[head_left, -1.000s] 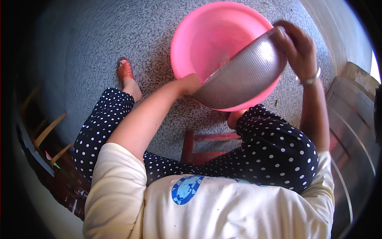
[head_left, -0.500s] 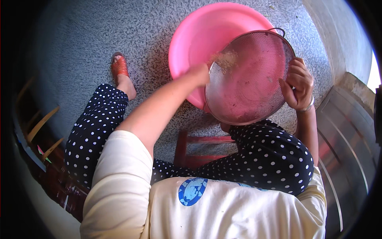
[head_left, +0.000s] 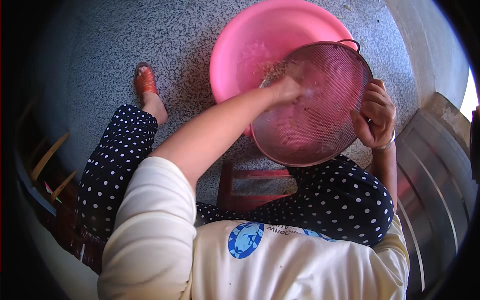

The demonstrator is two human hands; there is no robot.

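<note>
A large round wire-mesh sieve (head_left: pixel 320 135) lies tilted over the right part of a pink plastic basin (head_left: pixel 225 65) on the floor. My right hand (head_left: pixel 375 114) is closed on the sieve's right rim, thumb on the near side. My left hand (head_left: pixel 289 91) is over the mesh near the left rim; motion smears its fingers, so their grip is hidden. Just beyond it, tan grain-like bits (head_left: pixel 275 70) gather at the rim. Small dark specks dot the mesh. A pale, rippled patch shows in the basin's bottom.
My knee in dotted trousers (head_left: pixel 345 200) is close under the sieve's near edge. A red wooden stool frame (head_left: pixel 260 174) stands between my legs. A grey metal panel (head_left: pixel 430 190) and a wall (head_left: pixel 425 45) rise at the right; dark wooden furniture (head_left: pixel 65 235) is at the left.
My left hand has moved right, from the sieve's left rim to over the mesh. The sieve has shifted slightly toward me, with my right hand still on its rim.
</note>
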